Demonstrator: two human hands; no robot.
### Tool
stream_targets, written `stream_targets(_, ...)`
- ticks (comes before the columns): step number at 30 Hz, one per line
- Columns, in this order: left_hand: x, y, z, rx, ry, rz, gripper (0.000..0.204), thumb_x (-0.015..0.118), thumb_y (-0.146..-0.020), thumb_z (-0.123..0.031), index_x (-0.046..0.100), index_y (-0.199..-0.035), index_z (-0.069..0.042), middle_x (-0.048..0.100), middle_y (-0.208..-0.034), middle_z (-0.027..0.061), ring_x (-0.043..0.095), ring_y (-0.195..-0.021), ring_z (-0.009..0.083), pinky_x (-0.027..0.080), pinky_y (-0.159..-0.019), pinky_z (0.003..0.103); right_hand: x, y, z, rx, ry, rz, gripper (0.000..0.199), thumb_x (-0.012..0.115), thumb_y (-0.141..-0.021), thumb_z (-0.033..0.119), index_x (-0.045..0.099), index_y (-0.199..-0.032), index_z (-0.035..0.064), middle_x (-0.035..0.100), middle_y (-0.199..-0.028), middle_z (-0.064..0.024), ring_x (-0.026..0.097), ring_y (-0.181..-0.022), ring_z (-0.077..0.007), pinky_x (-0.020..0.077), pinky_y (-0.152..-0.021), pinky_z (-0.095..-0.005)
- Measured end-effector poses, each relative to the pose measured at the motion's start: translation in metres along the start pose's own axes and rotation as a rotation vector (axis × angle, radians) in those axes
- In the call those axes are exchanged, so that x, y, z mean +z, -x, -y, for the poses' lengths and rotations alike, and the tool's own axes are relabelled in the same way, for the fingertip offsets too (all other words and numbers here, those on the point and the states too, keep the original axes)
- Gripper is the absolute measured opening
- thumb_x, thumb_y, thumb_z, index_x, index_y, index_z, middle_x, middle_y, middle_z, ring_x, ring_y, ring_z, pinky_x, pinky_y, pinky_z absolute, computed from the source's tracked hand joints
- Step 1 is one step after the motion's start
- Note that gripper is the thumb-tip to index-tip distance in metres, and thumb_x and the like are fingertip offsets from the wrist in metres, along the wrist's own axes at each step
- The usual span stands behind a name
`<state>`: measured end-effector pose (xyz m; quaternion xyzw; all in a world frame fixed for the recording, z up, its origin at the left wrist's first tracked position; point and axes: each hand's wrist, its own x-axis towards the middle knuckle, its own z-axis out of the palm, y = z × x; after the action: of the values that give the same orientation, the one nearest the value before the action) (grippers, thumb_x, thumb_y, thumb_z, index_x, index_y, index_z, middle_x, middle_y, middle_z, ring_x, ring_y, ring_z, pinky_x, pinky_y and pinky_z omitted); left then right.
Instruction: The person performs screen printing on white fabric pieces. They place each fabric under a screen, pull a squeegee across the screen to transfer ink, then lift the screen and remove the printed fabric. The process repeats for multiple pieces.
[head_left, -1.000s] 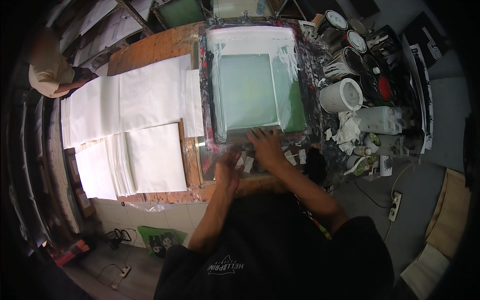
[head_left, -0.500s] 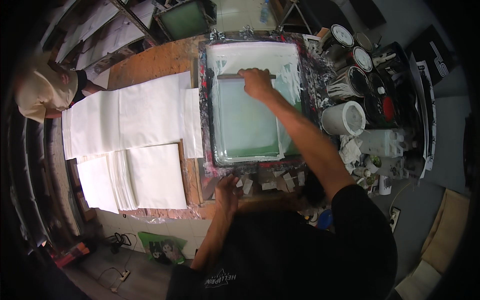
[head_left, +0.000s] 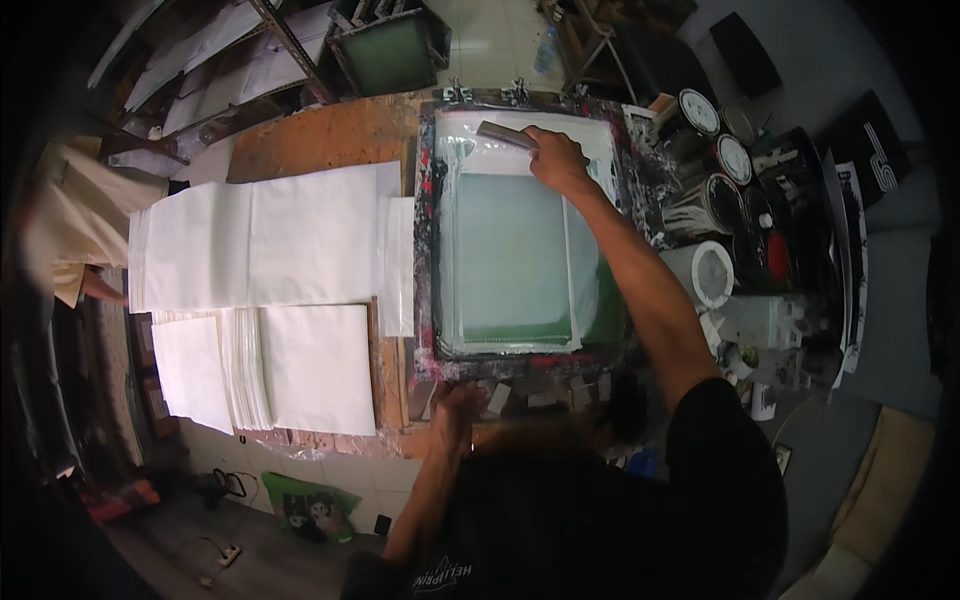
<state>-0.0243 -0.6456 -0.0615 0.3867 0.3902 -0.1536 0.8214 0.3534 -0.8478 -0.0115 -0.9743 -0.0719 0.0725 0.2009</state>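
Note:
My right hand (head_left: 558,160) grips a squeegee (head_left: 508,134) over the far end of a framed printing screen (head_left: 515,255). The squeegee is tilted, its left end farther away. White ink (head_left: 470,128) lies thick at the screen's far end and along its sides. The pale mesh shows a large rectangle with green along its near and right borders. My left hand (head_left: 459,403) rests at the table's near edge, just below the screen frame. Its fingers look loosely apart with nothing in them, beside several small white pieces (head_left: 498,398).
Stacks of white fabric (head_left: 300,235) lie on the wooden table (head_left: 300,130) to the left. Paint cans (head_left: 705,205) and a white tub (head_left: 708,275) crowd the right side. Clamps (head_left: 515,92) hold the screen's far edge. Another person (head_left: 95,215) stands at far left.
My right hand has turned the squeegee from level to slanted, at the screen's far end. My left hand stays by the near edge. The view has shifted slightly, and the other person has moved.

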Motion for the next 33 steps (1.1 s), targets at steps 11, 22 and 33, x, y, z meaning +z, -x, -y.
stream_targets(11,0.018,0.024,-0.042,0.193,0.012,0.208,0.024,0.062,-0.085,-0.003,0.061,-0.11,-0.001,0.066,-0.095,0.0104,0.064,-0.086,0.0213,0.051,-0.092,0.039,-0.022,0.274,0.063,-0.396,0.051,0.001,0.032,0.066,-0.078,0.009,0.059,-0.109,0.0068,0.066,-0.091,-0.0141,0.065,-0.092,-0.0348,0.0472,-0.079,-0.0494)
stream_targets(22,0.092,0.034,-0.14,0.59,-0.008,0.475,0.015,0.058,-0.089,0.0,0.07,-0.098,0.0,0.072,-0.095,0.0114,0.066,-0.091,0.0236,0.049,-0.094,0.036,-0.123,0.215,0.106,-0.575,0.187,-0.541,0.026,0.069,-0.079,0.03,0.058,-0.082,0.0068,0.063,-0.075,-0.012,0.061,-0.06,-0.0301,0.048,-0.058,-0.0434)
stream_targets(33,0.032,-0.154,-0.1,1.275,-1.654,-0.574,0.008,0.073,-0.08,-0.015,0.075,-0.087,-0.012,0.046,-0.157,0.0099,0.021,-0.154,0.0412,0.008,-0.111,0.08,-0.238,0.141,0.164,-0.304,0.193,-0.276,0.037,0.05,-0.1,0.03,0.057,-0.069,0.0107,0.047,-0.054,0.0016,0.032,-0.044,-0.0063,0.0269,-0.038,-0.0265)
